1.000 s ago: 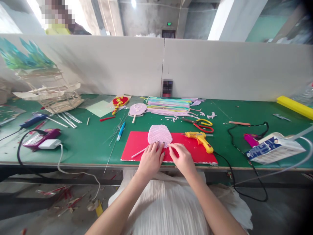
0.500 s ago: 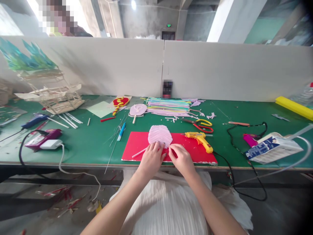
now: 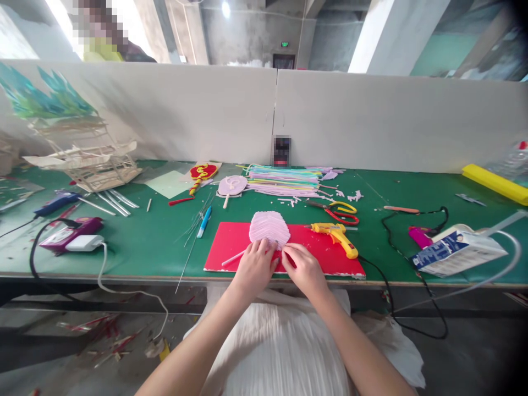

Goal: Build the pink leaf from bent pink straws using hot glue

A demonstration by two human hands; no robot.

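On a red board (image 3: pixel 231 237) lies a lilac, rounded panel (image 3: pixel 269 224) of fuzzy rows that look like pipe cleaners. The fingers of my left hand (image 3: pixel 258 267) are bent over its lower edge and hold it against the board. My right hand (image 3: pixel 303 267) pinches at the lower right edge of this panel; whatever is between those fingertips is too small to make out. From beneath my left hand a lilac stick (image 3: pixel 233 258) sticks out to the left. The panel's bottom edge is partly hidden by my fingers.
A yellow glue gun (image 3: pixel 336 236) rests on the board's right side, with scissors (image 3: pixel 336 210) behind it. Bundled pipe cleaners (image 3: pixel 284 181), a finished lilac fan (image 3: pixel 232 186) and a red-yellow one (image 3: pixel 202 175) lie farther back. Left are a blue pen (image 3: pixel 204 221), wires and a power strip (image 3: pixel 72 234).
My right hand has moved slightly left, its fingertips now closer to my left hand at the panel's lower edge. My left hand stays in place.
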